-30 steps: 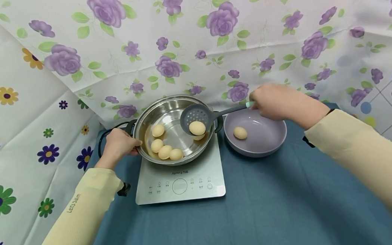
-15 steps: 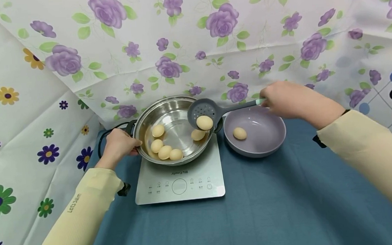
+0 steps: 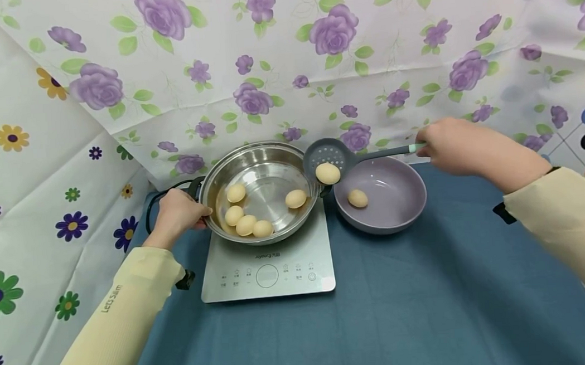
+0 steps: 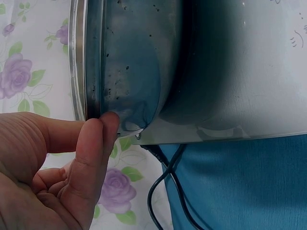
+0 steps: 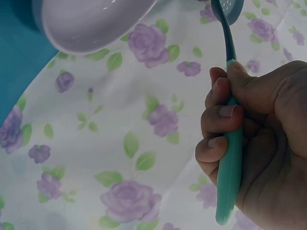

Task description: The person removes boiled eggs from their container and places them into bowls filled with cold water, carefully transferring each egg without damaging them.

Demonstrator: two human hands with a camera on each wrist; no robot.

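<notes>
My right hand (image 3: pixel 453 146) grips the mint-green handle (image 5: pixel 229 163) of a grey slotted ladle (image 3: pixel 325 150). One egg (image 3: pixel 328 173) lies in the ladle, which is held above the gap between the steel pot (image 3: pixel 265 150) and the lilac bowl (image 3: pixel 409 206). My left hand (image 3: pixel 179 214) pinches the left side of the pot between thumb and fingers; the left wrist view shows the thumb (image 4: pixel 67 134) at its edge. Several eggs (image 3: pixel 246 225) lie in the pot, with one of them (image 3: pixel 296 199) apart at the right. A single egg (image 3: pixel 358 198) sits in the bowl.
Under the pot is a white induction cooker (image 3: pixel 269 287) with a round dial. Its black cord (image 4: pixel 175 177) runs off at the left. A blue cloth (image 3: pixel 381 311) covers the table, and a flowered sheet (image 3: pixel 285 65) hangs close behind the pot and bowl.
My right hand has moved right and slightly up, carrying the ladle and its egg from over the pot to its right rim, near the bowl. My left hand has stayed at the pot.
</notes>
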